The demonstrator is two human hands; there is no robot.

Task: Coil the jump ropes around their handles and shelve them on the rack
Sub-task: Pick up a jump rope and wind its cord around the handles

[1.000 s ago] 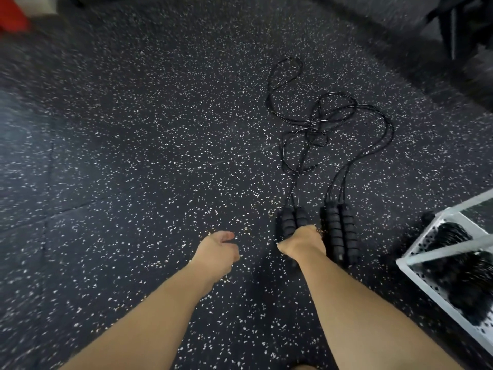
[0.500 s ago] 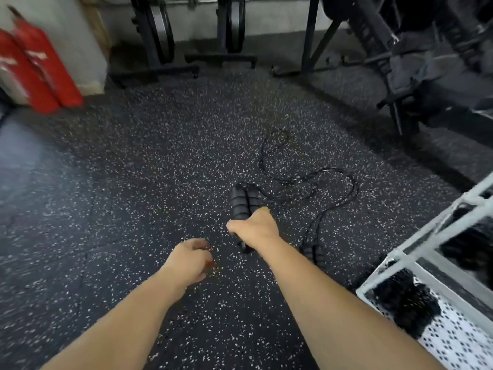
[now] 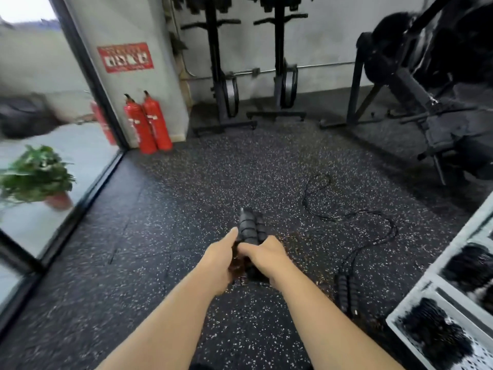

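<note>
Black foam handles [image 3: 250, 228] of one jump rope — ridged pair, side by side, tips pointing away — held up off the floor [image 3: 160, 236] at centre of view. R hand [image 3: 264, 253] wrapped round lower part of pair, fingers [image 3: 246, 248] curled over the top, grasping. L hand [image 3: 221, 259] pressed against pair's left side, thumb stretched up along the foam. Other L fingers tucked underneath, out of sight, so clenched or loose: cannot tell. Second jump rope [image 3: 346, 292] down on floor to the right, near R forearm: two handles lying together, cord [image 3: 394, 231] snaking away in loose bends, more black loops [image 3: 317, 182] further out. Which loops tied to held pair — not traceable. White rack [image 3: 405, 300] at right edge, just beside floor handles, w/ perforated shelves [image 3: 474, 353]. Dark coiled bundles [image 3: 432, 329] lying on lower shelf, more on shelf above. Floor: dark rubber w/ white flecks. Far side: two red fire extinguishers [image 3: 149, 124] upright by pillar [image 3: 160, 76], red sign [image 3: 125, 57] higher up on pillar, two tall black machines [image 3: 224, 89] against back wall [image 3: 333, 36], bulkier black gym equipment [image 3: 426, 102] at right. Left: glass panel [image 3: 40, 76], potted plant [image 3: 37, 177] beyond it, blurred.
</note>
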